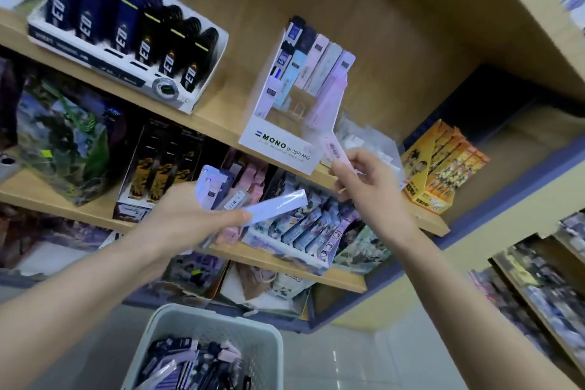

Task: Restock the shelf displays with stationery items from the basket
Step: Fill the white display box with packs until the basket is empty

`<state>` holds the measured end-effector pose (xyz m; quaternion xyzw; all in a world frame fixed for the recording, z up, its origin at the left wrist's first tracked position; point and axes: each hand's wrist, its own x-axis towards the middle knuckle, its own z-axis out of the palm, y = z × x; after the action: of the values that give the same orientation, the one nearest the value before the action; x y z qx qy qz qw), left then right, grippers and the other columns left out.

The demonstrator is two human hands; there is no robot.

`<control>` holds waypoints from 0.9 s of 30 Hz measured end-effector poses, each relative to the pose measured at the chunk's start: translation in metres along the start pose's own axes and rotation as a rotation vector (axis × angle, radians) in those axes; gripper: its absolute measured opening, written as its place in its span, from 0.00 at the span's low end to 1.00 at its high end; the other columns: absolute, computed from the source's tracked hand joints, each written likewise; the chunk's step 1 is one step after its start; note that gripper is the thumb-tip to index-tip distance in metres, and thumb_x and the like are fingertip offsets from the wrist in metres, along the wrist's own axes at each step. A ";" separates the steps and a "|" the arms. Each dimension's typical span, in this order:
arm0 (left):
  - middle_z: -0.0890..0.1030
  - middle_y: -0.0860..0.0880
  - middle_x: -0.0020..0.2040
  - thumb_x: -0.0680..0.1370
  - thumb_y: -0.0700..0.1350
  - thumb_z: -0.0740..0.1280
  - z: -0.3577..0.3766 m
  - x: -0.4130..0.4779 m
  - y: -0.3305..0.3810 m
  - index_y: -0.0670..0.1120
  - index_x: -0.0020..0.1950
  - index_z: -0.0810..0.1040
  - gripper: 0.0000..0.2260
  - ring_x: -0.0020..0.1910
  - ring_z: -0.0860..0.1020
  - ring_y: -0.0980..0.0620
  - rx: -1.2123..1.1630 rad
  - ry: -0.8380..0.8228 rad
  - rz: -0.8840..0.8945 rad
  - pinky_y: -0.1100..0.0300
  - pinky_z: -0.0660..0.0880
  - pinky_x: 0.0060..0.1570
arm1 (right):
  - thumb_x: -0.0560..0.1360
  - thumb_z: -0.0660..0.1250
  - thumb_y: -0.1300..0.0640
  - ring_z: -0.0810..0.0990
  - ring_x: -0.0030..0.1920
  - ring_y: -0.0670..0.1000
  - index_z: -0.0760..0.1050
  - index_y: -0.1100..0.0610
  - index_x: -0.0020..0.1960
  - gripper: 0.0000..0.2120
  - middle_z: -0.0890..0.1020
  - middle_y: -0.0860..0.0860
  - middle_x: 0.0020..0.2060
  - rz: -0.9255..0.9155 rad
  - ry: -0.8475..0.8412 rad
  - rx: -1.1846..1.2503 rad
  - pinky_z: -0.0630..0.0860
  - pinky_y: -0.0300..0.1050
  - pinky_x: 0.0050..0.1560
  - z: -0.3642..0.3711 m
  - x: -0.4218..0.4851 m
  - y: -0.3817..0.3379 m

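My left hand (190, 215) grips a bundle of long pen packs (253, 203), pale lilac, blue and pink, fanned out in front of the middle shelf. My right hand (364, 180) pinches one pink pen pack (335, 149) and holds it just below the right front corner of the white MONO graph display box (278, 142) on the upper shelf. That box holds upright packs in navy, blue, pink and lilac. The pale grey basket (240, 329) stands on the floor below, with several more dark and lilac packs inside.
A white display of dark blue and black packs (126, 38) sits left on the upper shelf. An orange box (440, 168) stands right of my right hand. Wooden shelves (221, 127) carry more printed boxes. Another rack (544, 288) is at the right.
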<state>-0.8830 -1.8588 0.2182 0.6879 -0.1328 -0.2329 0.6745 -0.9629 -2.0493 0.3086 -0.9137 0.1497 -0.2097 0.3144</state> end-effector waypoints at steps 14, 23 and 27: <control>0.70 0.53 0.18 0.71 0.44 0.75 -0.018 0.024 0.025 0.45 0.29 0.70 0.16 0.15 0.66 0.59 -0.178 0.071 0.062 0.66 0.64 0.21 | 0.80 0.57 0.62 0.78 0.48 0.55 0.70 0.59 0.54 0.05 0.76 0.56 0.51 -0.242 0.378 -0.302 0.75 0.40 0.44 -0.007 0.156 -0.049; 0.68 0.56 0.14 0.72 0.40 0.72 -0.021 0.027 0.038 0.45 0.30 0.68 0.16 0.14 0.68 0.63 -0.255 0.073 0.134 0.73 0.61 0.16 | 0.79 0.61 0.62 0.74 0.44 0.51 0.68 0.58 0.58 0.08 0.74 0.52 0.48 -0.242 0.106 -0.501 0.73 0.42 0.39 -0.009 0.180 -0.060; 0.69 0.57 0.15 0.72 0.40 0.72 -0.021 0.030 0.038 0.46 0.31 0.69 0.15 0.15 0.68 0.64 -0.270 0.072 0.153 0.74 0.61 0.17 | 0.74 0.69 0.62 0.73 0.43 0.47 0.76 0.59 0.55 0.10 0.73 0.50 0.47 -0.338 0.184 -0.592 0.71 0.34 0.42 -0.003 0.186 -0.057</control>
<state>-0.8419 -1.8572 0.2508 0.5867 -0.1280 -0.1719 0.7809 -0.7949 -2.0836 0.4007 -0.9543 0.0783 -0.2878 -0.0180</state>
